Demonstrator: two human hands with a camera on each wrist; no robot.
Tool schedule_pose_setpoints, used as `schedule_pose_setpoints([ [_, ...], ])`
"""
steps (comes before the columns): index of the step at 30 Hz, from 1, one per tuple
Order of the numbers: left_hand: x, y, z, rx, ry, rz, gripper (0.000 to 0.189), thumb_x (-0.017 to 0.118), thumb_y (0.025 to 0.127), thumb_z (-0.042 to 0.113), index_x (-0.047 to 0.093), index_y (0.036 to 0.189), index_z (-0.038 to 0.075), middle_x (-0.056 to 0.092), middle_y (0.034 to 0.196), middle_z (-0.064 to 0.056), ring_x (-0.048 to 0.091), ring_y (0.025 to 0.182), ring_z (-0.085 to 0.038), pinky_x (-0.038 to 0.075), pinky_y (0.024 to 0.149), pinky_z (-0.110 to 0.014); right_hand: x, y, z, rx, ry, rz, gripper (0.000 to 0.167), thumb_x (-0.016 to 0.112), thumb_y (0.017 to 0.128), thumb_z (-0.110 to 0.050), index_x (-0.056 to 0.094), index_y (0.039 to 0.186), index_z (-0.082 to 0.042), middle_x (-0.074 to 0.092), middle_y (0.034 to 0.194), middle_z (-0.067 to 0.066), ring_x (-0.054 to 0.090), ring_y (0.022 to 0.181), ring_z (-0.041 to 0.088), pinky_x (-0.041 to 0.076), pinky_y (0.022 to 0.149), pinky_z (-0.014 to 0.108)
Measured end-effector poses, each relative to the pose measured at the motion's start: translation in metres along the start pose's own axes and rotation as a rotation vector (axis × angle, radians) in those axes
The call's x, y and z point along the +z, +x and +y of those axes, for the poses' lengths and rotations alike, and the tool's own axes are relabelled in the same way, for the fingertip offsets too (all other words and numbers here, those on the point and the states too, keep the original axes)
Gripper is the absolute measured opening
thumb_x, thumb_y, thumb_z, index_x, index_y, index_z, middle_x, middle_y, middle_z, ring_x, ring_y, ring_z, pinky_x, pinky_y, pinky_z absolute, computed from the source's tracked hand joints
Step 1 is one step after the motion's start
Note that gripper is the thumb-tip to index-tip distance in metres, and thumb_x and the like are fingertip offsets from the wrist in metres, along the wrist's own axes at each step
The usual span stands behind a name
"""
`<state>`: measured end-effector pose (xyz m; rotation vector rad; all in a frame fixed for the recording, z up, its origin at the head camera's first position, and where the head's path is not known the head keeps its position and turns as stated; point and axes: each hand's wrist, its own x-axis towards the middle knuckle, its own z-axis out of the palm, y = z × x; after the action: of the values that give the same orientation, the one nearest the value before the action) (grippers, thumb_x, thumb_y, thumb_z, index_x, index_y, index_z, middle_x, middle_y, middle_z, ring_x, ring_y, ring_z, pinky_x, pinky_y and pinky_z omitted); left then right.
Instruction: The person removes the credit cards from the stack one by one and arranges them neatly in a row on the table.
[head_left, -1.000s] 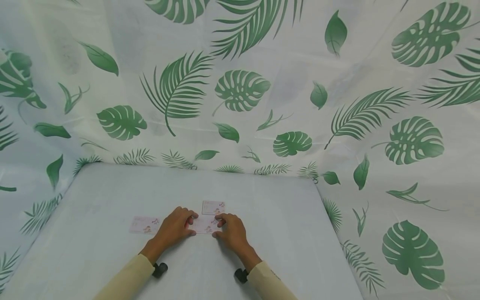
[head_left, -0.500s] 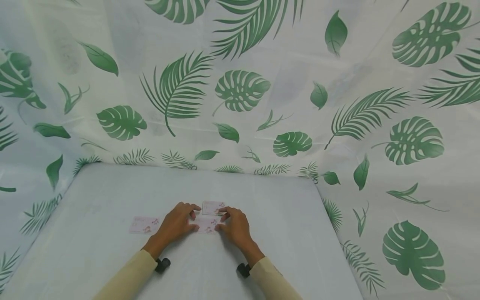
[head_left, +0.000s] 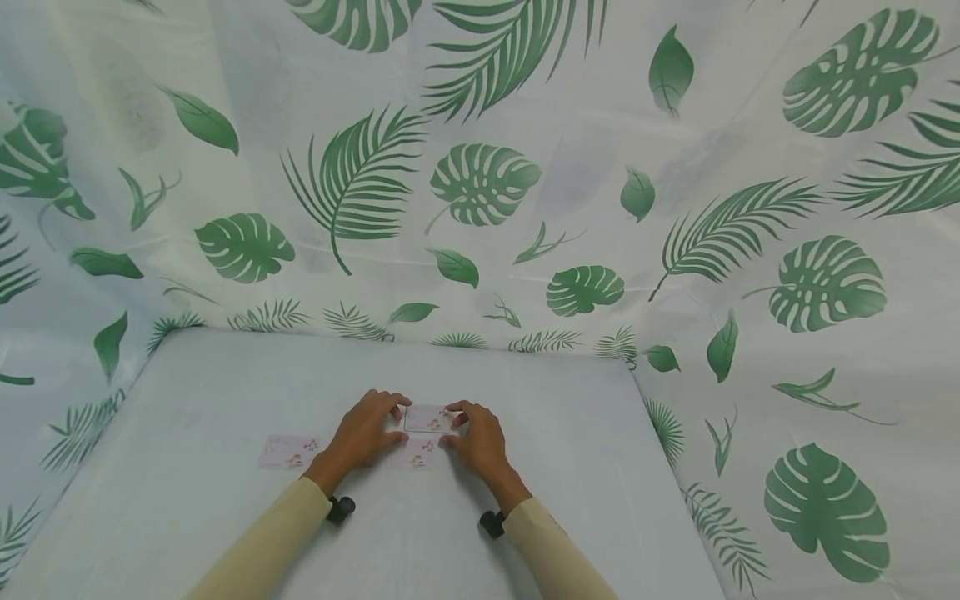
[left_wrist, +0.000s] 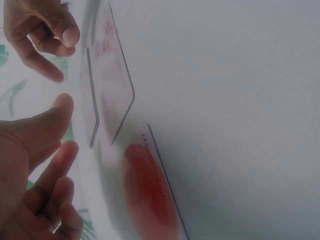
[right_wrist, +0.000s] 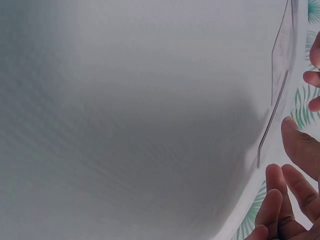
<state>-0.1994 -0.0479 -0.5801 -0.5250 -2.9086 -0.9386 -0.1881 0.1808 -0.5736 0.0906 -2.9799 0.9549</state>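
A pale pink card [head_left: 426,418] with small red print and a dark edge lies mid-table in the head view, perhaps more than one card thick. Just nearer lies a similar card [head_left: 420,453], partly beside my left fingers. My left hand [head_left: 366,432] is at the far card's left end, thumb and fingers apart; my right hand [head_left: 480,440] is at its right end in the same way. In the left wrist view, both hands' fingertips appear apart from the cards. Whether any finger touches a card cannot be told.
Another pink card [head_left: 288,452] lies to the left, near my left wrist; the left wrist view shows a large red oval [left_wrist: 150,192] on it. The white table [head_left: 225,533] meets a leaf-printed sheet [head_left: 495,250] at the back and sides.
Both hands have moved away from me, from the ends of the nearer card to those of the farther one. The cards have stayed in place.
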Motion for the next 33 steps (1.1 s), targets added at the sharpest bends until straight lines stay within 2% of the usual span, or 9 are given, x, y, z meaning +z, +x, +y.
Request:
schedule_pose_setpoints([
  [10, 0.005, 0.015, 0.000, -0.029, 0.007, -0.036, 0.055, 0.093, 0.083, 0.024, 0.070, 0.133, 0.016, 0.069, 0.098, 0.003, 0.054, 0.098, -0.017, 0.053, 0.091, -0.039, 0.004, 0.010, 0.011, -0.014, -0.012, -0.003, 0.054, 0.094, 0.079, -0.014, 0.073, 0.129, -0.017, 0.073, 0.097, 0.000, 0.055, 0.089, 0.016, 0.045, 0.085, 0.037],
  [21, 0.011, 0.022, -0.003, -0.063, 0.035, -0.081, 0.053, 0.093, 0.083, 0.025, 0.071, 0.130, 0.014, 0.064, 0.096, 0.003, 0.052, 0.098, -0.018, 0.050, 0.088, -0.038, 0.002, 0.017, 0.009, 0.004, -0.002, -0.051, 0.056, 0.093, 0.078, -0.011, 0.073, 0.130, -0.014, 0.071, 0.095, 0.002, 0.057, 0.093, 0.020, 0.048, 0.091, 0.042],
  [27, 0.016, 0.024, -0.005, -0.076, 0.052, -0.095, 0.048, 0.092, 0.084, 0.027, 0.072, 0.127, 0.015, 0.060, 0.095, 0.004, 0.051, 0.098, -0.017, 0.048, 0.086, -0.035, 0.001, 0.022, 0.009, -0.005, -0.026, -0.086, 0.053, 0.093, 0.080, -0.013, 0.074, 0.129, -0.014, 0.070, 0.097, 0.002, 0.057, 0.090, 0.018, 0.049, 0.087, 0.040],
  [33, 0.017, 0.026, -0.007, -0.078, 0.038, -0.098, 0.046, 0.091, 0.085, 0.025, 0.071, 0.126, 0.015, 0.060, 0.096, 0.004, 0.052, 0.099, -0.018, 0.049, 0.087, -0.035, 0.001, 0.025, 0.007, -0.009, -0.019, -0.087, 0.047, 0.092, 0.081, -0.011, 0.074, 0.125, -0.013, 0.070, 0.096, 0.005, 0.057, 0.088, 0.018, 0.048, 0.085, 0.040],
])
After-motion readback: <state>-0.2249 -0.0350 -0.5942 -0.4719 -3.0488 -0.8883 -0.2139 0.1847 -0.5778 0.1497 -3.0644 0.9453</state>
